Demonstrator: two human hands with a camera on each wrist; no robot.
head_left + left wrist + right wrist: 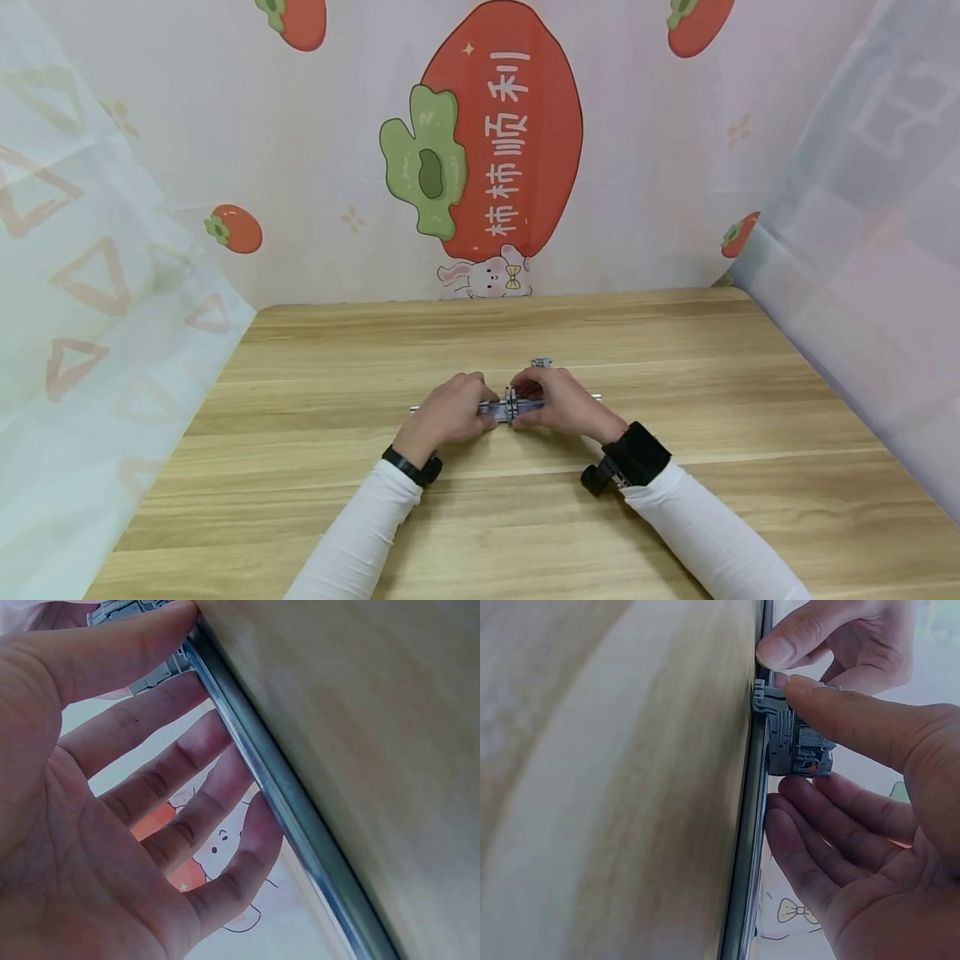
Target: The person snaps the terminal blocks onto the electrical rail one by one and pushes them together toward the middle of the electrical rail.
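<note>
A narrow metal mounting rail [281, 802] lies along the wooden table, running left to right in the head view. My left hand [453, 408] holds it left of centre; in the left wrist view the thumb and fingertips meet its edge. Small grey terminal blocks [799, 739] sit at the rail, just right of the left hand. My right hand [566, 404] grips them, its thumb over the top and its fingers curled underneath. The right palm hides part of the rail in the head view.
Another small grey piece [541, 362] lies on the wooden table [480, 517] just beyond the right hand. A printed cloth [630, 167] hangs behind the table's back edge, with more cloth along both sides.
</note>
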